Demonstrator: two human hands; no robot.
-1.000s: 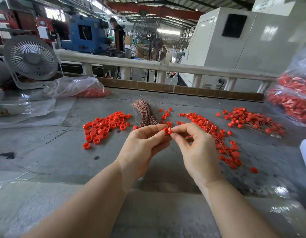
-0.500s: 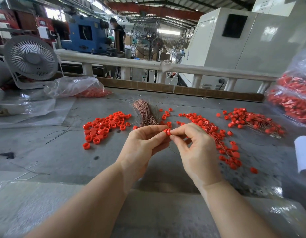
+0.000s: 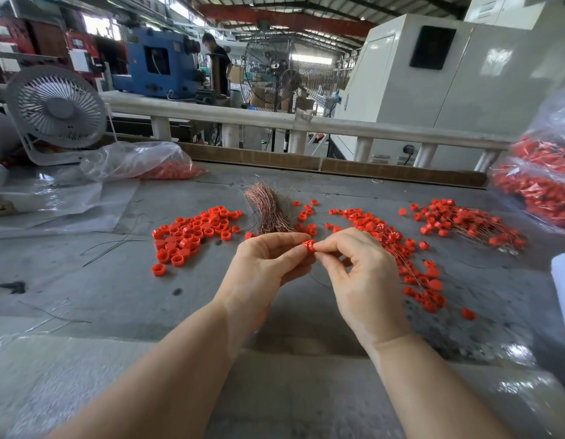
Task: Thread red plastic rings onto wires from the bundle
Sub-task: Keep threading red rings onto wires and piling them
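My left hand (image 3: pixel 265 267) pinches a small red plastic ring (image 3: pixel 308 246) above the grey table (image 3: pixel 116 289). My right hand (image 3: pixel 358 274) meets it from the right, fingertips pinched at the ring on a thin wire (image 3: pixel 319 280) that curves down between both hands. The copper wire bundle (image 3: pixel 270 207) lies just behind my hands. A pile of loose red rings (image 3: pixel 192 232) sits to the left. Rings threaded on wires (image 3: pixel 401 248) lie to the right, with another heap (image 3: pixel 464 221) farther right.
A white desk fan (image 3: pixel 54 109) stands at the back left beside a clear bag of red rings (image 3: pixel 138 161). Another bag of red parts (image 3: pixel 541 182) bulges at the right edge. Stray dark wires (image 3: pixel 116 242) lie left. A white railing (image 3: pixel 274 118) borders the far side.
Both hands stay together at the same spot, fingers shifting slightly on the ring. The view has tilted a little.
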